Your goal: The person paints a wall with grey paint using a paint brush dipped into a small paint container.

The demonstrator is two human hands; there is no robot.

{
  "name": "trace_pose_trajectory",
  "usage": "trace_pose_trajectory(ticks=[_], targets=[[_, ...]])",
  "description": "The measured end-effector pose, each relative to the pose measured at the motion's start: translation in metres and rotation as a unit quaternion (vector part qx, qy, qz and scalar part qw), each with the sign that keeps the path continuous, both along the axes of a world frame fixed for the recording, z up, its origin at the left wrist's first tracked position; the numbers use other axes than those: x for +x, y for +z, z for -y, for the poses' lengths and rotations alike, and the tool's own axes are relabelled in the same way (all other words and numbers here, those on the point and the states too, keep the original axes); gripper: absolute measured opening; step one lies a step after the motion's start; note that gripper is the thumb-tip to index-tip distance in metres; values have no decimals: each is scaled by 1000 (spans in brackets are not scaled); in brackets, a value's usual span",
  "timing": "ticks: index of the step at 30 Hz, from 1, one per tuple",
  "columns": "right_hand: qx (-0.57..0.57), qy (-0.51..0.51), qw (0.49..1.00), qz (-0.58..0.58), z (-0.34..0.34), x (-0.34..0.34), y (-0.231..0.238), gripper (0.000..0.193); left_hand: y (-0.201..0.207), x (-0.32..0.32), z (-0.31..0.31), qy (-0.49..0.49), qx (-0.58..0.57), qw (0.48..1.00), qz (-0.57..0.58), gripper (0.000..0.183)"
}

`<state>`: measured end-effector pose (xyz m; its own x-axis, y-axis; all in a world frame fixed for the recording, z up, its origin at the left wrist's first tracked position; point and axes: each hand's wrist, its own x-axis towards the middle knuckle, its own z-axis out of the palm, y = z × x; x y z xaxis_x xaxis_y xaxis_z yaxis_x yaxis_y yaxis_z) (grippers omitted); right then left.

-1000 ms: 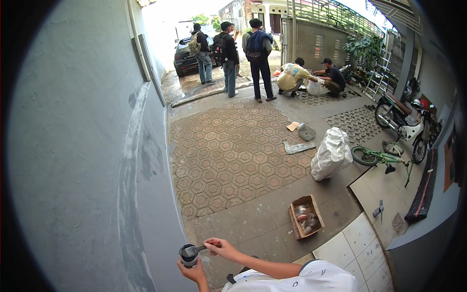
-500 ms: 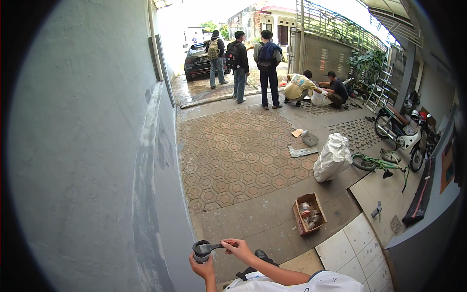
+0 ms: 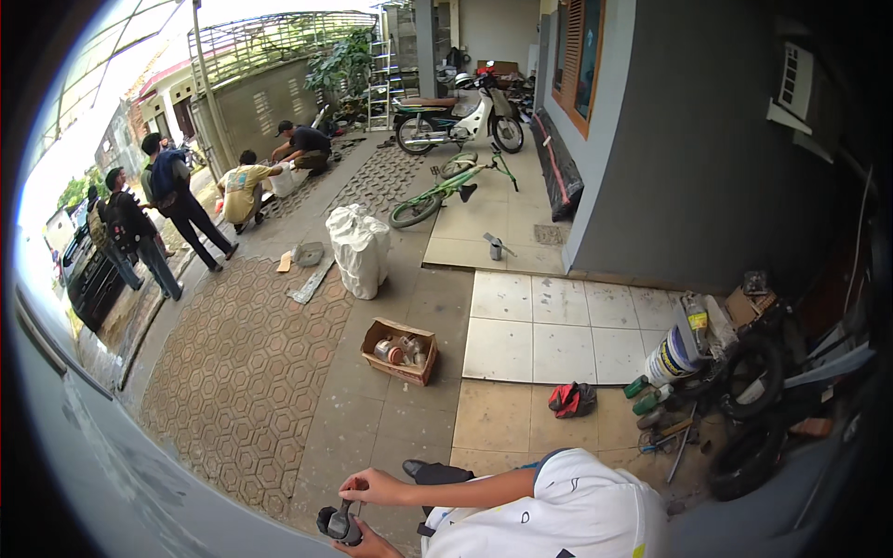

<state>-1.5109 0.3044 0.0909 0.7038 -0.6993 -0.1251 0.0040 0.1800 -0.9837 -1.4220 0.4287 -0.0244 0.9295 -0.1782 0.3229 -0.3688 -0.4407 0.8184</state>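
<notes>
Low in the view, my left hand (image 3: 368, 543) is wrapped round a small dark grey cup (image 3: 340, 528). My right hand (image 3: 372, 486) pinches the handle of a dark paintbrush (image 3: 345, 510) just above it. The brush's lower end is at the cup's mouth, its bristles hidden there. Both hands are close together, beside the grey wall (image 3: 186, 498) at the lower left.
A cardboard box (image 3: 400, 370) of jars stands ahead, with a white sack (image 3: 358, 251) beyond. Farther off are a green bicycle (image 3: 437, 200), a motorcycle (image 3: 460, 121) and several people. Tyres (image 3: 749, 460) and a white bucket (image 3: 668, 358) crowd the right.
My view has swung right, away from the wall, bringing the tiled porch and clutter into sight. Both hands still hold the cup and paintbrush; the brush now stands more upright.
</notes>
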Motion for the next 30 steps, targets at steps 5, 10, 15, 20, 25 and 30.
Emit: trace_pose_trajectory(ticks=[5, 10, 15, 20, 25, 30], targets=[[-32, -168, 985, -37, 19, -40, 1, 28, 37, -25, 47, -123, 6, 991, 55, 56], [-81, -330, 940, -37, 27, -78, 15, 25, 54, -41, 93, -218, 16, 972, 84, 57], [-77, -397, 913, -48, 32, -95, 13, 23, 64, -55, 115, -271, 17, 954, 125, 57], [-78, -361, 928, -41, 38, -74, 10, 21, 57, -31, 113, -260, -24, 961, 87, 50], [-73, -305, 947, -69, 33, -62, 3, 22, 60, -19, 95, -237, -54, 969, 48, 52], [-17, -72, 996, -48, 12, -6, -14, 27, 30, 21, 25, -50, -6, 998, 45, 51]])
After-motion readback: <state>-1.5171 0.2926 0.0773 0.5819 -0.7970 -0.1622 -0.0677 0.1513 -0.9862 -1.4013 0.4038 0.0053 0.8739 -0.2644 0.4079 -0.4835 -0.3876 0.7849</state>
